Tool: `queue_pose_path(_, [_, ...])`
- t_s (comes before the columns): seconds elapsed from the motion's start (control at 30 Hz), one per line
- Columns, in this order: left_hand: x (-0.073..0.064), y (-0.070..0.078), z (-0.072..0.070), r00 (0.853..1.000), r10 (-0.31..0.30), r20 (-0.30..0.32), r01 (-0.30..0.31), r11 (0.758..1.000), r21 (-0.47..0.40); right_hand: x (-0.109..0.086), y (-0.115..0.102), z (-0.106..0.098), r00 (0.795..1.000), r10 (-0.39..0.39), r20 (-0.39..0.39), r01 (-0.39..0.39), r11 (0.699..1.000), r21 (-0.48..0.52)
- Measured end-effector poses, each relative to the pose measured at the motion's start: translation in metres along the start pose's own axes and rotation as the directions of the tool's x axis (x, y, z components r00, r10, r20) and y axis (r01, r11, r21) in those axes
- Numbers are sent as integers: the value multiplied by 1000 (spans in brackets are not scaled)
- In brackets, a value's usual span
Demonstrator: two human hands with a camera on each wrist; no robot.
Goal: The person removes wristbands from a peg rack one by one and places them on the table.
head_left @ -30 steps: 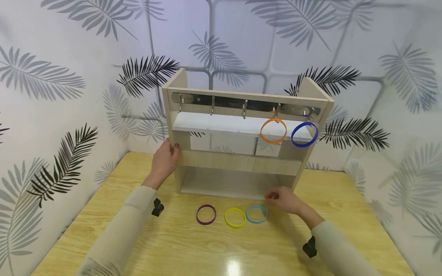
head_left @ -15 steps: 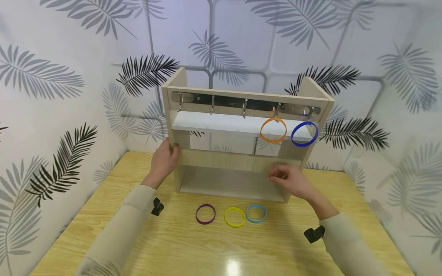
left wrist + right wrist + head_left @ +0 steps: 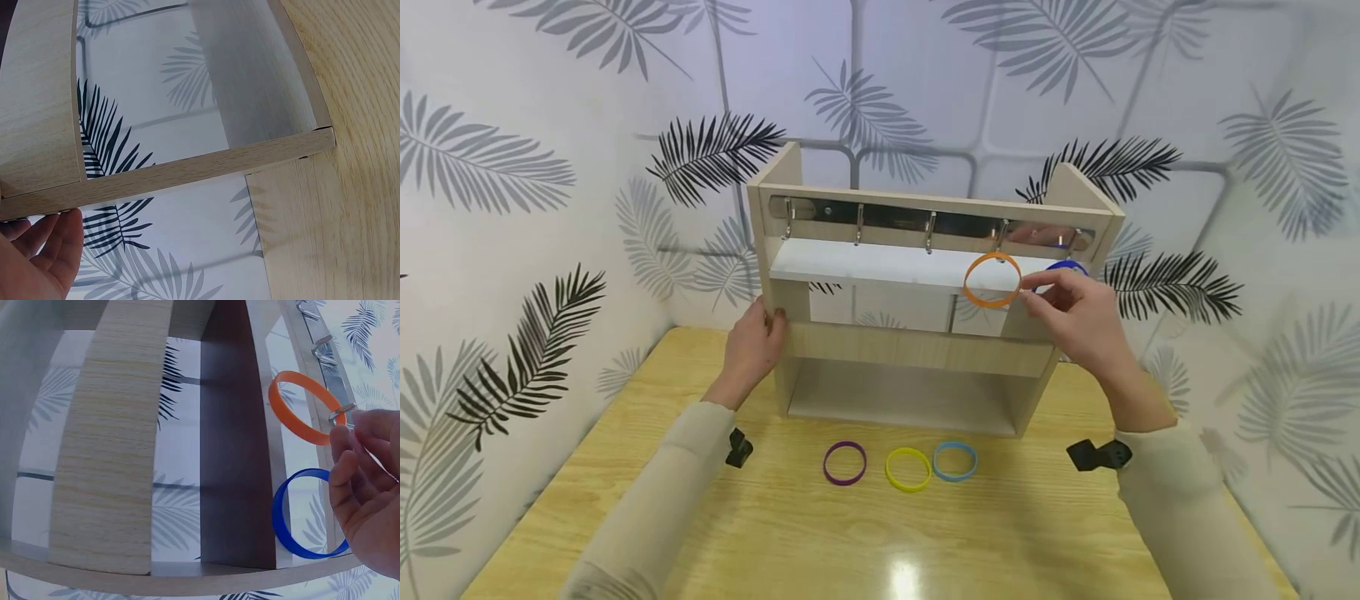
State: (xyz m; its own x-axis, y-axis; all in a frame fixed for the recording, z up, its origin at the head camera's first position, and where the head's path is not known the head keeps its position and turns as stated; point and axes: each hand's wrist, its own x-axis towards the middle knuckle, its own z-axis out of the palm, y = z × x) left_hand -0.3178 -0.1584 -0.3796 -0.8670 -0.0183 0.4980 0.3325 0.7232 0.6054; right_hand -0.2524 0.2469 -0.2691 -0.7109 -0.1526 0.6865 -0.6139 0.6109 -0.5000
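Observation:
My left hand [image 3: 751, 343] grips the left side panel of a pale wooden shelf unit [image 3: 917, 340]; in the left wrist view its fingers [image 3: 59, 247] curl at the panel's edge. An orange wristband [image 3: 967, 292] and a blue wristband [image 3: 282, 531] hang from the two rightmost hooks of a metal hook rail [image 3: 891, 218]. Beside the orange band's right edge is my right hand [image 3: 1078, 321], thumb and forefinger slightly apart, partly covering the blue band in the head view. On the table lie purple [image 3: 826, 471], yellow [image 3: 889, 475] and light blue [image 3: 936, 467] wristbands.
The shelf unit stands on a wood-grain table [image 3: 820, 542] before walls with a leaf print [image 3: 917, 100]. Three hooks to the left on the rail carry no band. A white shelf board [image 3: 865, 260] runs behind the hanging bands.
My right hand has risen from near the light blue wristband, past the lower shelf, to the orange wristband. The left hand keeps its place on the side panel.

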Motion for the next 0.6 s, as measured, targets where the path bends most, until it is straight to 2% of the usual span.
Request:
queue_pose_path(0.1, [0,0,0,1000,-5,8,5,1000,-2,7,-5,-1,999,9,-50,-10,1000,-17])
queue_pose_path(0.2, [0,1,1,1000,-2,10,2,1000,-2,12,-6,-1,998,35,-58,-39,997,-67])
queue_pose_path(0.33, [-1,1,2,1000,5,4,-5,1000,-1,14,-4,0,998,54,-15,-55,991,-120])
queue_pose_path(0.6, [0,-1,2,1000,7,-14,-7,1000,-1,21,-7,6,997,42,64,-31,987,-159])
